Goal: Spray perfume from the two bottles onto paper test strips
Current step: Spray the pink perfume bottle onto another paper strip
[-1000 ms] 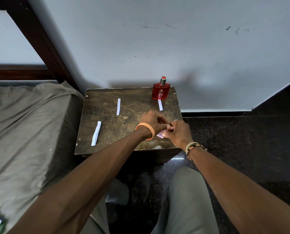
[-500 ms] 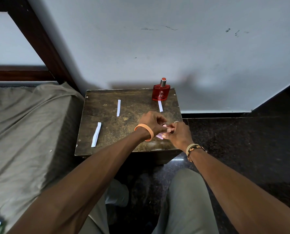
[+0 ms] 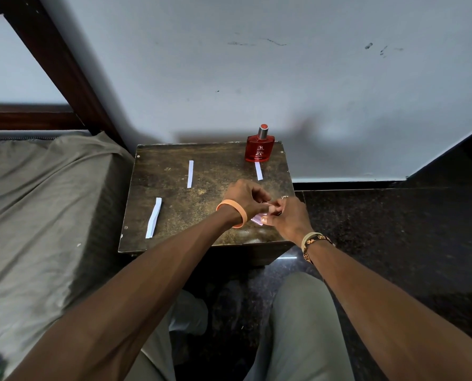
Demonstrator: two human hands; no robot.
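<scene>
**Head view.** A small dark wooden table [image 3: 218, 166] stands against a pale wall [image 3: 284, 78], with a bed under a grey sheet [image 3: 50, 202] on its left and a dark stone floor [image 3: 394, 229] on its right.

- **Red bottle.** The red bottle [image 3: 259, 148] stands upright at the table's back right corner, with no hand on it.
- **Paper strips.** Three white strips lie flat on the table. The right strip [image 3: 258, 171] lies just in front of the red bottle. The middle strip [image 3: 190, 174] and the near-left strip [image 3: 153, 218] lie well apart from both bottles.
- **Hands and pink bottle.** The hands meet over the near right part of the table. The right hand [image 3: 287, 218] curls its fingers round a pink bottle [image 3: 257, 219], which is mostly hidden. The left hand [image 3: 244, 196], with an orange wristband [image 3: 243, 215], pinches at the top of that bottle. What it pinches there cannot be made out.

**Progress (judgement).** The pink bottle appears to be being readied, perhaps uncapped, and it is not aimed at any strip. No strip shows a visible wet mark, so whether the red bottle has been used cannot be told. Spraying from the pink bottle appears still to be done.
</scene>
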